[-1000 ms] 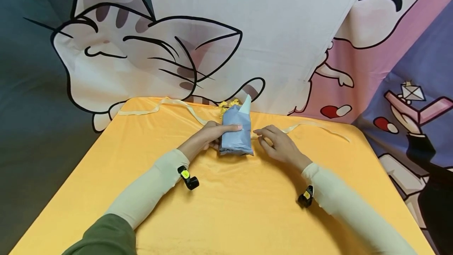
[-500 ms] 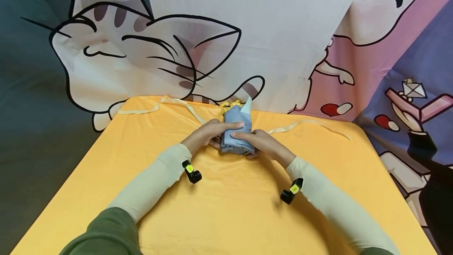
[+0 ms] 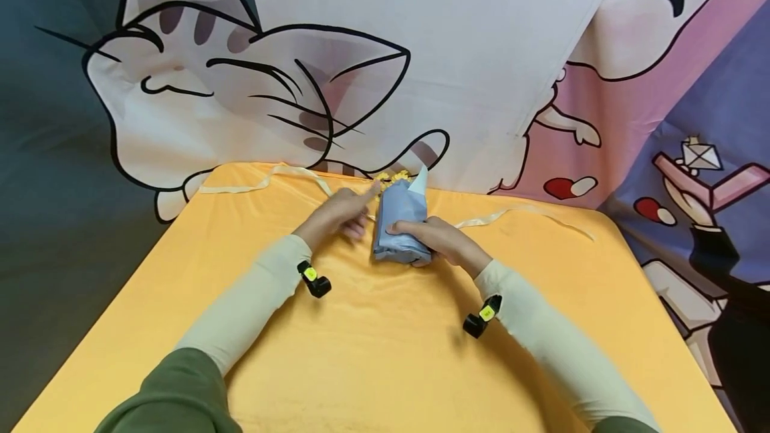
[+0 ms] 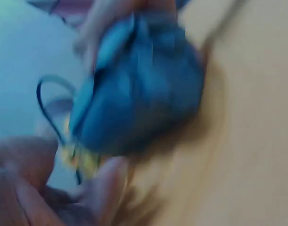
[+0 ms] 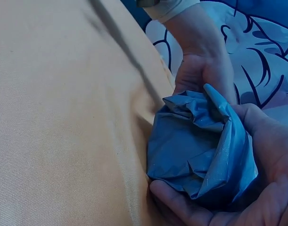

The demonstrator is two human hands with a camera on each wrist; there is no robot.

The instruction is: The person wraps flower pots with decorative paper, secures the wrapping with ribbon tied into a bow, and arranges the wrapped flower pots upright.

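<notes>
A small bouquet wrapped in blue-grey paper (image 3: pixel 400 216) points away from me at the table's far middle. Yellow blossoms (image 3: pixel 397 176) and a pale pointed paper corner show at its far end. My right hand (image 3: pixel 444 239) grips the wrap from the right, thumb on top and fingers underneath. Just off its left side is my left hand (image 3: pixel 339 211), thumb pointing forward and fingers loosely bent, holding nothing. The right wrist view shows the folded, crumpled bottom of the wrapping paper (image 5: pixel 195 146). In the blurred left wrist view, the left fingers (image 4: pixel 108 183) are near the blossoms.
A cream ribbon (image 3: pixel 237 189) lies across the far part of the yellow-covered table (image 3: pixel 361 366), passing behind the bouquet and reappearing on the right. A cartoon-printed cloth (image 3: pixel 481 52) hangs right behind the table's far edge.
My right hand came in from the right and took hold of the wrapped bouquet. My left hand then released it and moved slightly left. The bouquet stayed nearly in place.
</notes>
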